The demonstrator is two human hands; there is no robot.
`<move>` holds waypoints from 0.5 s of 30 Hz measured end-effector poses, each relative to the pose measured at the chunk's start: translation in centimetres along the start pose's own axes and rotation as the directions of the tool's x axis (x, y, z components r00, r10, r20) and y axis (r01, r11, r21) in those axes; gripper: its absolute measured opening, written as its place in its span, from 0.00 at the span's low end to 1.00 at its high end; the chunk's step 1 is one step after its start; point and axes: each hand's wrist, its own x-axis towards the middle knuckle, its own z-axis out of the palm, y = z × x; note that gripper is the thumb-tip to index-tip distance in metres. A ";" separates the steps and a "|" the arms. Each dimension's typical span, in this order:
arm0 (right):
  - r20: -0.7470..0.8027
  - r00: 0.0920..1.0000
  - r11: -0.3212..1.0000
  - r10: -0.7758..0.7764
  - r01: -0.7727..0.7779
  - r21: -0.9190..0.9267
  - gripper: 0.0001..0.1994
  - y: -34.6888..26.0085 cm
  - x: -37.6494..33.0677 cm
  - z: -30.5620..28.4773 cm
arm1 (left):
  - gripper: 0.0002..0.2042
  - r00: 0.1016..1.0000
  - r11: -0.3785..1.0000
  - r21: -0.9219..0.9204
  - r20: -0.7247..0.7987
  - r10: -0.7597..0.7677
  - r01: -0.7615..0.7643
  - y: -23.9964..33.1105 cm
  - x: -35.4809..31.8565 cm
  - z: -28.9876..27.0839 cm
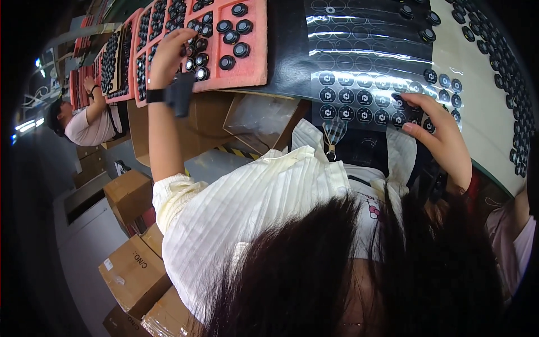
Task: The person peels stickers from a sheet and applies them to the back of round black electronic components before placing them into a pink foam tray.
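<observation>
My left hand [171, 53], wearing a dark wristband, reaches over a pink foam tray [255, 62]. Its fingers curl down onto small black round parts with pale rings, and a part appears to sit at the fingertips. My right hand [443, 132] rests at the edge of a clear sheet [337, 53] bearing rows of round black stickers [364, 98] with a white mark. Thumb and forefinger are spread on either side of a dark round piece [414, 112] on the sheet; I cannot tell whether they touch it.
Loose black round parts [428, 35] stand on the sheet's far right, and many more [497, 59] line the pale table. Open cardboard boxes [191, 126] stand below the table edge, with closed cartons [135, 272] at lower left. Another person [92, 121] works at far left; someone's arm [516, 236] shows at right.
</observation>
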 end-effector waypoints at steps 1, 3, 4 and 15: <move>0.004 1.000 1.000 -0.010 0.010 0.008 0.20 0.1 -0.1 -0.1 | 0.08 1.000 1.000 0.001 -0.001 0.000 0.000 -0.2 -0.2 0.0; 0.002 1.000 1.000 -0.009 0.009 0.015 0.20 0.3 -0.1 -0.1 | 0.08 0.996 0.991 -0.133 0.086 0.015 -0.003 -0.4 -0.5 0.3; -0.003 1.000 1.000 0.000 0.000 0.013 0.20 0.5 0.0 -0.1 | 0.09 0.990 0.980 -0.200 0.136 0.027 0.000 -0.5 -0.4 0.7; -0.028 1.000 1.000 0.002 -0.002 -0.007 0.21 0.0 -0.3 0.1 | 0.15 0.847 0.660 0.612 0.029 0.531 -0.435 2.7 -0.8 5.7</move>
